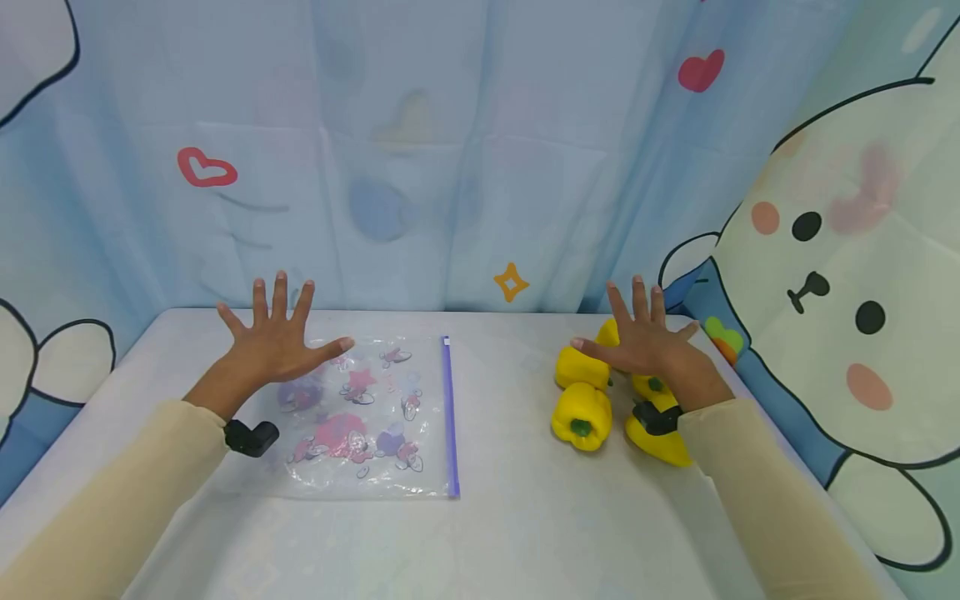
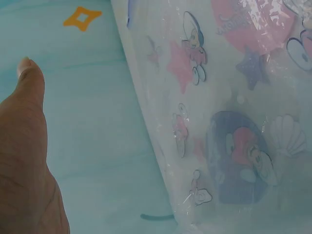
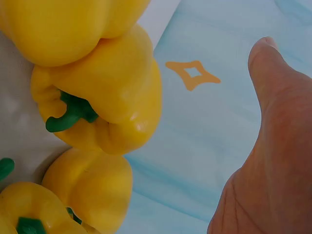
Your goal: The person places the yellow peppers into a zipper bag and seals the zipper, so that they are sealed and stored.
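My left hand [image 1: 273,342] is held with fingers spread, over the left part of a clear zip bag [image 1: 420,383] printed with pink and purple cartoon figures. The bag lies flat, its purple zip strip [image 1: 451,417] along the right side. Fingers spread likewise, my right hand [image 1: 648,342] hovers over several yellow bell peppers [image 1: 582,417] with green stems. The hand and wrist partly hide the peppers in the head view. In the right wrist view, one bell pepper [image 3: 131,97] shows its curved stem beside the thumb. Neither hand holds anything.
Both the bag and the peppers lie on a white table [image 1: 495,533]. Behind the table hangs a light blue curtain [image 1: 450,208] with hearts and a large cartoon animal at right. Each wrist carries a small black camera, the left camera [image 1: 252,438] near the bag.
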### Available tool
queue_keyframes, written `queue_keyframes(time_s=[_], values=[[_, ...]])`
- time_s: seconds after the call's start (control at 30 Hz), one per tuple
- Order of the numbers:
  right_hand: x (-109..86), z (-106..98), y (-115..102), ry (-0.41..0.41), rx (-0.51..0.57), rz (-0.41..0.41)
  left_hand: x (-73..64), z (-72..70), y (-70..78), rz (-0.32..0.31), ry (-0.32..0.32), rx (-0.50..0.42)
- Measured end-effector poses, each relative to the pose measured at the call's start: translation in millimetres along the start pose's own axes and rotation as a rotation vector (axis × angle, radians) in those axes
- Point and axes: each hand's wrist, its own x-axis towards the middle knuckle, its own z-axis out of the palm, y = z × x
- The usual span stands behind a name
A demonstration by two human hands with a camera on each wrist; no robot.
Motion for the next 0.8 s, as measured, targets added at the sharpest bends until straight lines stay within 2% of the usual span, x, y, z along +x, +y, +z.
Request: queue_keyframes(time_s=[0.53,0.8], values=[[3.1,1.7,-6.8,-0.002,-0.005,-0.014,-0.6,3.1,2.0,-0.007,-0.012,-0.006],[0.5,5.0,-19.4,0.027,-0.009,-0.046,-3.6,7.2,6.1,0.009,-0.028,-0.024]])
